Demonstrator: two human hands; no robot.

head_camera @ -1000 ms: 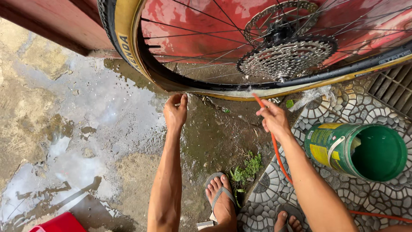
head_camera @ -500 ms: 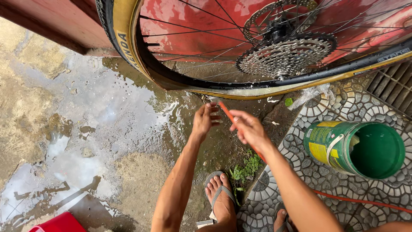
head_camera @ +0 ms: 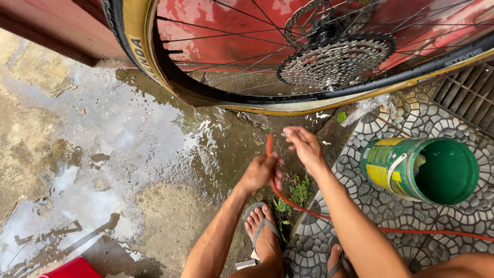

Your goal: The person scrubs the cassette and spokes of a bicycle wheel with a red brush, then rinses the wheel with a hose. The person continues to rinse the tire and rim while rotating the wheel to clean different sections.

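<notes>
wet concrete ground (head_camera: 103,154), patterned tiles (head_camera: 401,206), red wall (head_camera: 216,20)

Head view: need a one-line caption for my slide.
Left hand grips a thin orange hose beside the open right hand, below a leaning bicycle wheel and green bucket.

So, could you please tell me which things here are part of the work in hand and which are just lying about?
In use:
left hand
orange hose
right hand
bicycle wheel

Lying about:
green bucket
drain grate
weeds
</notes>
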